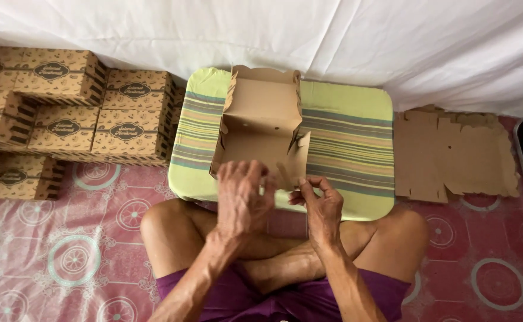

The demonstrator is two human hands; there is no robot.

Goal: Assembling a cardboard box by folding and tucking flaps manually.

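A white sheet (392,36) hangs behind, above a pink patterned mat (64,250). Finished boxes (70,113) are stacked at the left, and flat cardboard (452,155) lies at the right. On the striped cushion (351,137) sits a half-folded box (261,125), lid up. The left hand (243,197) curls over its near wall; the right hand (321,206) pinches the corner flap (294,164).
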